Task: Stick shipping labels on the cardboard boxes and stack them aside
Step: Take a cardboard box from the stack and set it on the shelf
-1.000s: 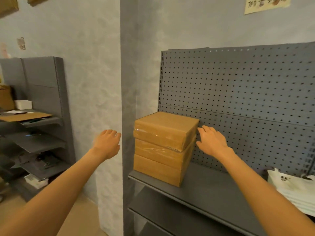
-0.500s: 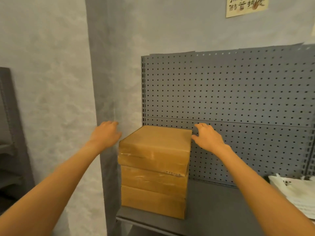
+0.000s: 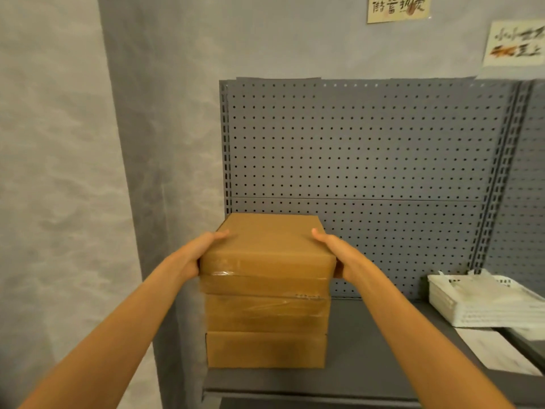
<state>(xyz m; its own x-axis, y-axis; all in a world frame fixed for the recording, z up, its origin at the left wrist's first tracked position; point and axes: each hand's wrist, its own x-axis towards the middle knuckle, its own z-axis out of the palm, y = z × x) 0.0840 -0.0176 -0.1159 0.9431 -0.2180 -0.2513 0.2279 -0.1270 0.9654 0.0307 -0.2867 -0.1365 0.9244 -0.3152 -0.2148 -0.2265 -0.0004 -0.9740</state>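
The top cardboard box (image 3: 267,246) is clasped from both sides: the left hand (image 3: 193,255) is pressed flat against its left face, thumb laid over the upper left edge, and the right hand (image 3: 339,255) is pressed against its right face, thumb resting on the upper right edge. Each grip is closed on that box, with the fingers wrapped down the side walls and largely hidden behind the cardboard. Both bare forearms are stretched in from the lower corners of the view.

The held box is seated on a stack of cardboard boxes (image 3: 267,329), two more of which are seen beneath it, their front faces nearly flush. Clear packing tape (image 3: 224,273) is seen glinting across the front of the top box, and more is seen on the middle one. No shipping label can be made out on the faces that are shown.

The stack is set at the left end of a grey metal shelf (image 3: 368,358), close to its front lip. A grey perforated back panel (image 3: 368,149) is raised behind the shelf. Further right on the same shelf, well apart from the stack, a pile of white baskets (image 3: 483,302) is placed, and a loose white sheet (image 3: 495,349) is laid in front of it. Two paper notices (image 3: 396,8) with handwritten characters are fixed to the grey wall (image 3: 59,172) above the panel
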